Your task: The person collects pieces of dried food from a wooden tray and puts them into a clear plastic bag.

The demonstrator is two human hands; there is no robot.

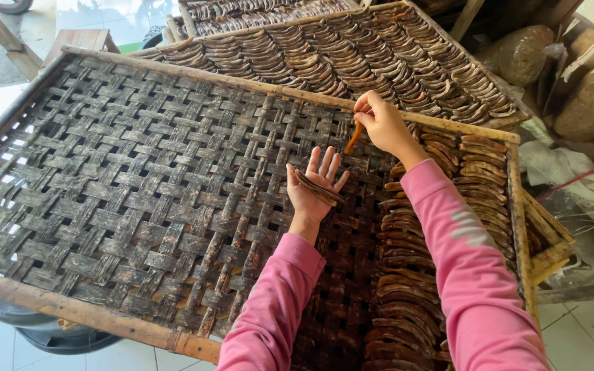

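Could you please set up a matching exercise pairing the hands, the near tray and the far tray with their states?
1. left hand
2. right hand
3. near woven tray
4. far tray

a. covered all over with rows of strips
b. pinches one hanging brown strip
c. palm up, strips lying across it
d. mostly bare, strips only at the right side

Pairs: 1-c, 2-b, 3-d, 4-a

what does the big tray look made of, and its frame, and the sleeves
Woven tray: looks like flat bamboo or cane strips, dull, dark and weathered, with an open basket weave. Frame: round pale-brown poles, probably bamboo. Sleeves: soft pink knit-like fabric, matte, creased at the cuffs.
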